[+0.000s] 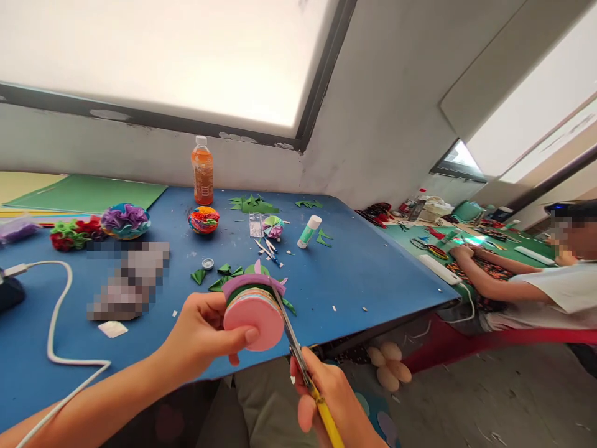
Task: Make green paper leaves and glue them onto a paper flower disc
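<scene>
A stack of round paper discs (254, 320), pink on the front with green and other colours behind, is pinched in my left hand (205, 330), thumb across the pink face. Purple paper (247, 283) sticks out along the top of the stack. My right hand (329, 389) grips scissors (293, 341) with yellow handles. Their blades point up and lie at the right edge of the stack, with the tips by the purple paper. Folded green paper pieces (224, 277) lie on the table just behind.
On the blue table (326, 274) stand an orange drink bottle (203, 171) and a glue stick (310, 231). Ruffled paper balls (204, 220), pens (267, 249), green scraps and a white cable (51, 311) lie about. At the right, another person (550, 274) sits at a green table.
</scene>
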`<move>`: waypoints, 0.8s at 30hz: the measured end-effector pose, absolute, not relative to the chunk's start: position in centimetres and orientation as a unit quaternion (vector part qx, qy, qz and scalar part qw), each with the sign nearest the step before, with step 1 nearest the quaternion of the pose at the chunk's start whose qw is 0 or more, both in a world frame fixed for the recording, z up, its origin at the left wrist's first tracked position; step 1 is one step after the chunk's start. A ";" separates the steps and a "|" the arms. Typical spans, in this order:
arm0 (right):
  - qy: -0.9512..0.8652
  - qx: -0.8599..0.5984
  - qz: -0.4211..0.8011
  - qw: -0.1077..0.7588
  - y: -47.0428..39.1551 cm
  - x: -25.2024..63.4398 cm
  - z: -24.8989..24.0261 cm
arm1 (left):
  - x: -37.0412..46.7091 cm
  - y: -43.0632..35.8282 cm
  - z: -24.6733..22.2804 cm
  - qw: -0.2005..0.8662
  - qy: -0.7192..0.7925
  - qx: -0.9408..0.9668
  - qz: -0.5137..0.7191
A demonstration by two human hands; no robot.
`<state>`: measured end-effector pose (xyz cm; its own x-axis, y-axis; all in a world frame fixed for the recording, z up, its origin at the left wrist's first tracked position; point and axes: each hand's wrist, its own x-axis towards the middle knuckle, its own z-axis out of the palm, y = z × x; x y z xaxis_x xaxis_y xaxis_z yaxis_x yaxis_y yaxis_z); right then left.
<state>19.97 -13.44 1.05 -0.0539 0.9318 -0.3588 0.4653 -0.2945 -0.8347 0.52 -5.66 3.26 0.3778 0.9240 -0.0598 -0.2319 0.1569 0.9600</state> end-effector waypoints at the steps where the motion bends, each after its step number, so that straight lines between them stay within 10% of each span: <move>1: -0.539 -0.645 0.483 0.243 -13.5 20.1 1.2 | 0.5 -5.5 3.1 0.678 0.347 0.493 0.420; 24: -0.580 -0.667 0.418 0.210 -13.2 21.8 -1.2 | 0.0 -4.3 1.1 0.721 0.233 0.514 0.403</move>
